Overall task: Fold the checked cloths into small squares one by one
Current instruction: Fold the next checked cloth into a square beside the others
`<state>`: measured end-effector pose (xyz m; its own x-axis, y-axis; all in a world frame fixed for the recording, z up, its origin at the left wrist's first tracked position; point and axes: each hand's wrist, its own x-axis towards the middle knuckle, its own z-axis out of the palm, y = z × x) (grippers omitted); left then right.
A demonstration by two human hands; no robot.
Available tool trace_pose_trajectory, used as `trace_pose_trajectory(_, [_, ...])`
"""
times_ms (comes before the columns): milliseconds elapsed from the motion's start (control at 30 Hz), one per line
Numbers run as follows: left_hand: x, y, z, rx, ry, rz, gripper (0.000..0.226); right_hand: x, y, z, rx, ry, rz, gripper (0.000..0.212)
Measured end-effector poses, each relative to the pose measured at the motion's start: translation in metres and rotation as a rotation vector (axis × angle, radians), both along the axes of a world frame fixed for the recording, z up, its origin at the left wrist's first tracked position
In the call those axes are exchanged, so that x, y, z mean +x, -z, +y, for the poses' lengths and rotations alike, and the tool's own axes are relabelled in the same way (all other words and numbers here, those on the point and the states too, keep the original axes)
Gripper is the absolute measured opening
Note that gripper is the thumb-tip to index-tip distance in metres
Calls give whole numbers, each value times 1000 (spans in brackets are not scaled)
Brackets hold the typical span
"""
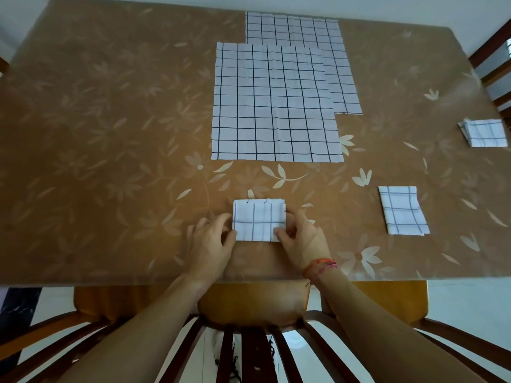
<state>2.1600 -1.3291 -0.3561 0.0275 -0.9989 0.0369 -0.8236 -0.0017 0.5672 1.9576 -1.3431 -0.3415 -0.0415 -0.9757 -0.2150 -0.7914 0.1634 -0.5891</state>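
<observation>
Hands meet on a small folded white cloth with thin dark checks [259, 221]. It lies near the front edge of the brown table cover printed with pale flowers and leaves [110, 134], directly in front of the person. The left hand [211, 241] holds the cloth's left side, with the thumb at the near left corner and the curled forefinger against the left edge. The right hand [300, 241] grips the right side, its thumb pressed flat on the top layer by the near right corner and its other fingers curled round the right edge. A red thread bracelet [320, 268] circles the right wrist.

Farther back, around the middle of the table, a large unfolded checked cloth [276, 103] lies flat. It overlaps the near left part of a second unfolded checked cloth [343, 73] that reaches toward the far edge. To the right of the hands, well apart from them, a single folded checked square [402, 211] rests on the cover, a little skewed. Near the table's right edge sits a small stack of folded checked cloths [484, 133]; how many are in it I cannot tell. A dark wooden chair with an orange cushion [249, 305] stands at the near edge, below the forearms. Part of another wooden chair [495, 76] shows at the far right.
</observation>
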Motion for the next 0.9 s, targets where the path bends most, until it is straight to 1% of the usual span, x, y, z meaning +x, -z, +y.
trace_pose_trajectory(133, [2, 7, -4, 0, 38, -89, 27, 1, 0, -3, -3, -26, 44, 52])
trace_pose_trajectory(200, [3, 11, -4, 3, 52, -165, 37, 2, -1, -2, -9, -47, 68, 55])
trace_pose_trajectory(267, [5, 12, -4, -31, 92, -200, 44, 4, -2, -2, -19, -44, 102, 54])
trace_pose_trajectory(333, [6, 9, -3, -105, 204, -219, 46, 8, -4, -4, -121, -59, 155, 50])
trace_pose_trajectory(400, [8, 7, -6, -161, 347, -269, 46, 17, -5, -7, -304, -142, 215, 50])
trace_pose_trajectory(467, [11, 9, -10, -142, 438, -329, 49, 30, -6, -10, -400, -255, 237, 52])
trace_pose_trajectory(533, [13, 12, -13, -94, 463, -365, 53, 43, -2, -10, -387, -373, 244, 51])
trace_pose_trajectory(633, [16, 19, -16, -66, 480, -393, 53, 53, 16, -12, -273, -511, 261, 55])
trace_pose_trajectory(733, [18, 24, -18, -75, 506, -417, 52, 55, 33, -14, -216, -531, 306, 56])
trace_pose_trajectory(900, [23, 29, -21, -57, 531, -409, 53, 59, 37, -15, -211, -523, 377, 57])
